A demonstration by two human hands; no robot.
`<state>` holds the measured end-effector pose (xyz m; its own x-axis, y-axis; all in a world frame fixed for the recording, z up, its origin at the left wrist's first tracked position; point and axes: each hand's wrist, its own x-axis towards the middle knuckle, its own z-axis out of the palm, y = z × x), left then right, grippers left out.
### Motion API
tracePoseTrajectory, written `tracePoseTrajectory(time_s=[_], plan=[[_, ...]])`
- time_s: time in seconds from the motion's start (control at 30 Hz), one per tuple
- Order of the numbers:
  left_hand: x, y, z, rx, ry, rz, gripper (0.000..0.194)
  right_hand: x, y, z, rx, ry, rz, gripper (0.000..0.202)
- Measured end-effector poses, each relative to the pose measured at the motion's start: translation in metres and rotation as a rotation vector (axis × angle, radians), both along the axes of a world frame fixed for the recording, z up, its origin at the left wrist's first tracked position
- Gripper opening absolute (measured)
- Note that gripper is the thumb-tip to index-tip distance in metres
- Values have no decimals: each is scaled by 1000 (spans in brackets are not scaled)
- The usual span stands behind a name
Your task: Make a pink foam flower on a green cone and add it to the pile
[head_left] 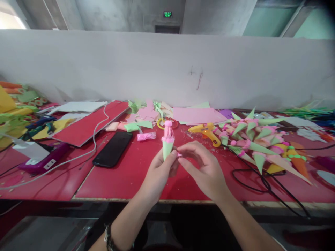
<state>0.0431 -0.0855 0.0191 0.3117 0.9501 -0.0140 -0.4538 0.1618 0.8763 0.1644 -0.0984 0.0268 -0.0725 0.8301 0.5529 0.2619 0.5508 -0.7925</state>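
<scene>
My left hand (163,165) is closed around the lower part of a light green paper cone (167,148), which stands upright with pink swirls and a pink ball on top. Just to its right, my right hand (201,164) pinches a small pink piece (179,154) between thumb and index finger, close to the left fingertips. Behind the hands lies a yellow glue gun (206,132), its nozzle pointing left. A small pink packet (146,136) rests on the red table (125,181) left of the cone.
A black phone (113,149) lies on the left, near a red board (91,122) and a purple power strip (45,158) with a white cable. Several finished cones (251,134) are heaped at right beside looping black cords (261,188). Pink sheets (196,115) lie behind.
</scene>
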Motion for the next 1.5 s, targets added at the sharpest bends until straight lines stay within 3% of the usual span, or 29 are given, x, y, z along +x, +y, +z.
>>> tracePoseTrajectory(time_s=[0.3, 0.43, 0.63, 0.73, 0.83, 0.93, 1.07, 1.2, 1.5], plan=[[2, 0, -4, 114, 93, 13, 20, -1, -4, 6, 140, -189, -175, 8], [3, -1, -3, 129, 98, -15, 21, -1, -6, 6, 106, -176, -159, 5], [3, -2, 0, 30, -11, -67, 23, 0, -2, 2, -140, 252, 6, 6], [3, -1, 1, -33, -43, -62, 25, 2, 2, 0, -152, 488, 56, 15], [3, 0, 1, -56, -50, -53, 23, 4, 4, -1, -155, 593, 100, 21], [3, 0, 1, -60, -39, -60, 21, 5, 4, -2, -156, 517, 79, 23], [3, -1, 1, -43, -36, -62, 18, 4, 3, -2, -193, 320, 50, 12], [2, -1, 2, -37, -41, -57, 18, 2, 2, 1, -217, 304, 21, 2], [1, 0, 2, -41, -10, 53, 23, -1, 1, 1, -252, 224, 101, 15]])
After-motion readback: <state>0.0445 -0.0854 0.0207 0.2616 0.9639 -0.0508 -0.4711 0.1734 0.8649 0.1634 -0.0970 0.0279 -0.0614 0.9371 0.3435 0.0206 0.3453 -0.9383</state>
